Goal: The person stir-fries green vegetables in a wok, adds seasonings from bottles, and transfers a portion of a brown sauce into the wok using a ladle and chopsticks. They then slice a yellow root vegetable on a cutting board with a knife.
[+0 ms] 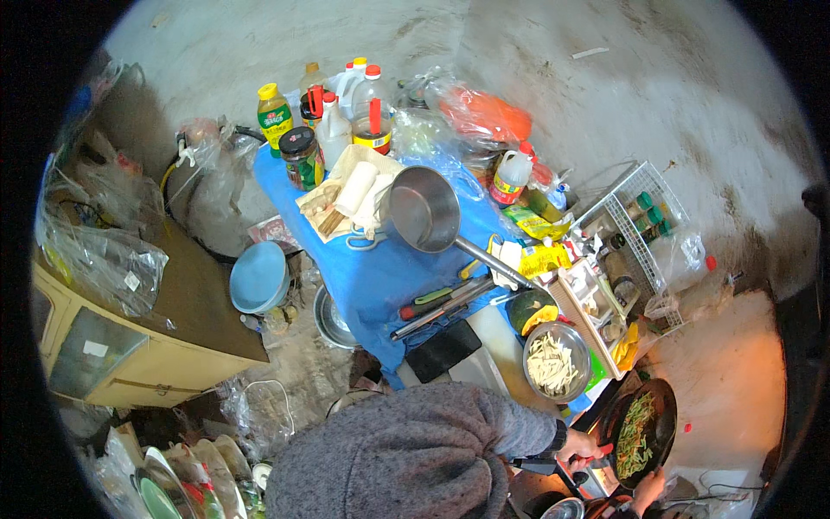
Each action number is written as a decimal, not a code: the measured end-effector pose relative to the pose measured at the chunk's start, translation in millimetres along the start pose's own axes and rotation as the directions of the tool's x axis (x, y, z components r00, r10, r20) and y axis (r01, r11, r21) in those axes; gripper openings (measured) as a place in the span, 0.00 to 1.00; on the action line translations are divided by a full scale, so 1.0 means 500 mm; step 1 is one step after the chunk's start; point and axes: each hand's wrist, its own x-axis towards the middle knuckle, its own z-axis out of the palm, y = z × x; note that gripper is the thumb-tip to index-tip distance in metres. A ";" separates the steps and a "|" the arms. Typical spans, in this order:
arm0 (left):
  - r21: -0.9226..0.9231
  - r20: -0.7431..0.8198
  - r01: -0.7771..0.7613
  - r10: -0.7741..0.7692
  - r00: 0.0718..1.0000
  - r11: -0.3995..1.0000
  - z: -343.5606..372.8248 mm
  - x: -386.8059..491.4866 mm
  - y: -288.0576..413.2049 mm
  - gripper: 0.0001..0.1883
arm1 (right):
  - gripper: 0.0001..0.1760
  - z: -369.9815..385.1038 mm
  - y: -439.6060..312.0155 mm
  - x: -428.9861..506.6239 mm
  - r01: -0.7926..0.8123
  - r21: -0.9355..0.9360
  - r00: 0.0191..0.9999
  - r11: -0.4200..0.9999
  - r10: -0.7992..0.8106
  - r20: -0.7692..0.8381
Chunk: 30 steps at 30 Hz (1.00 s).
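At the lower right, my left hand comes out of a grey sleeve and is closed around a red handle at the side of a dark wok. Cut green vegetables with orange pieces lie in the wok. My right hand is at the wok's lower rim; whether it grips anything is unclear. A black bar-like part juts out left of my left hand. Up and left of the wok stands a clear bowl of pale cut strips.
A blue-covered table bears a long-handled saucepan, knives, bottles and a cut pumpkin. A white wire rack stands beside it. Grey knit fabric blocks the lower middle. A cabinet is at left.
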 end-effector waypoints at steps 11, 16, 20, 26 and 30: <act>-0.008 0.054 -0.038 0.039 0.998 0.999 -0.002 -0.003 -0.009 0.19 | 0.21 -0.219 -0.162 -0.182 0.541 -0.077 0.841 0.837 -0.540 0.039; -0.097 0.213 -0.009 0.030 0.977 0.995 -0.021 -0.009 -0.019 0.12 | 0.23 -0.291 -0.098 -0.220 0.233 -0.170 0.972 0.957 -0.222 0.081; -0.144 0.034 0.056 -0.051 0.998 0.988 -0.009 -0.036 -0.005 0.14 | 0.20 -0.362 -0.083 -0.260 0.056 0.031 0.993 0.998 -0.059 0.107; -0.060 -0.091 0.035 -0.040 0.995 0.998 0.027 -0.090 0.027 0.13 | 0.12 -0.245 -0.119 -0.220 0.090 -0.081 0.993 0.993 -0.083 0.087; 0.169 -0.114 -0.026 0.046 0.992 0.985 0.045 -0.115 0.038 0.18 | 0.15 -0.150 -0.100 -0.130 -0.068 -0.104 0.997 0.992 0.072 0.040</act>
